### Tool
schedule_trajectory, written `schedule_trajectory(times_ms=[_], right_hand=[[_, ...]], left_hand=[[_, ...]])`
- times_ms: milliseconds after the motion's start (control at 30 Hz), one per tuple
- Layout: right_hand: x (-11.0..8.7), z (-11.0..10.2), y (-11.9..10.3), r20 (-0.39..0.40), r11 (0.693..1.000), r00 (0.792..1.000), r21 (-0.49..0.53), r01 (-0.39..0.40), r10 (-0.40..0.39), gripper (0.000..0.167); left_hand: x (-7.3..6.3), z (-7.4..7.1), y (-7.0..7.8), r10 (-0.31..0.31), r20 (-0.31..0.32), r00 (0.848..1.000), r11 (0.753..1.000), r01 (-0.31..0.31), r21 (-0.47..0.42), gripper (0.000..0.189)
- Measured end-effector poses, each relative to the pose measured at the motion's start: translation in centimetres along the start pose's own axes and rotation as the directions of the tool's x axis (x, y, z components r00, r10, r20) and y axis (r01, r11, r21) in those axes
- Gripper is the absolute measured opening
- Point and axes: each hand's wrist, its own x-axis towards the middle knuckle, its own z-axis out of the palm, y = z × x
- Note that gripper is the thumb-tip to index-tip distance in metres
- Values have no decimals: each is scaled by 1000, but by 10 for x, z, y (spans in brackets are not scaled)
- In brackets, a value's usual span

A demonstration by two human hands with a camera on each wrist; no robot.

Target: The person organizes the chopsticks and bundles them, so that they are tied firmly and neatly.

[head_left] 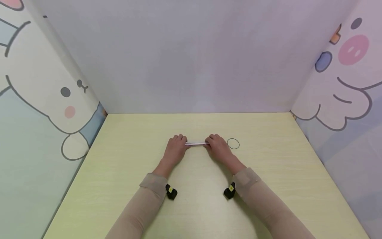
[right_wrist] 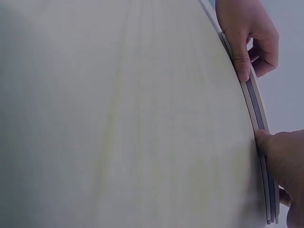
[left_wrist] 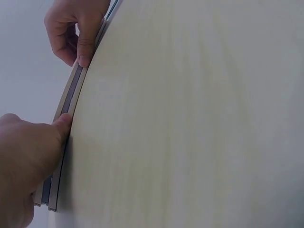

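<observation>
Both hands hold a short bundle of thin, straight sticks (head_left: 197, 144), level and crosswise over the table. In the left wrist view the sticks (left_wrist: 72, 91) lie side by side, pale strips flanking a dark grey one, with blunt ends at the bottom. My left hand (head_left: 176, 148) grips the left end, its thumb pressed along the near face. At the other end my right hand (head_left: 219, 148) pinches the sticks, thumb in front and fingers behind, as the right wrist view shows too. Fingers cover much of both ends. A thin dark ring (head_left: 233, 138), like a rubber band, lies just right of my right hand.
The pale wood-grain table (head_left: 125, 172) runs back to a plain light wall (head_left: 197, 66). Side walls with cartoon animals (head_left: 38, 83) stand left and right. Small black devices (head_left: 171, 192) sit at both sleeve cuffs.
</observation>
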Motion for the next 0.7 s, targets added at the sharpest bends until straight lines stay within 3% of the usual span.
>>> schedule_trajectory(times_ms=[433, 700], right_hand=[[3, -6, -2, -4, 999, 1000, 27, -18, 18, 12], [3, -3, 0, 13, 999, 999, -26, 37, -37, 17]], left_hand=[[2, -9, 4, -15, 30, 999, 1000, 15, -8, 26], [2, -2, 3, 29, 12, 1000, 999, -29, 30, 25]])
